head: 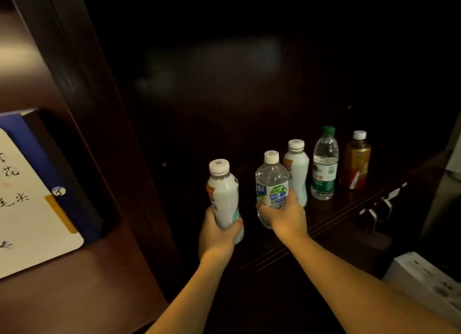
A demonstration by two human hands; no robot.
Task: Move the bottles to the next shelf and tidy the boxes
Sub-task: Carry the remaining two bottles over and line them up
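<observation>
Five bottles on a dark wooden shelf (349,209), dim, perhaps a cabinet, hands wrapped around two.

Office — dark wooden cabinet (349,209)

At far left, a cream sheet with black brush calligraphy (22,204) lies on a blue folder (37,144), with a small round metal stud (58,191) at its right edge. Metal cabinet handles (379,210) gleam low on the dark wooden front at right.
</observation>
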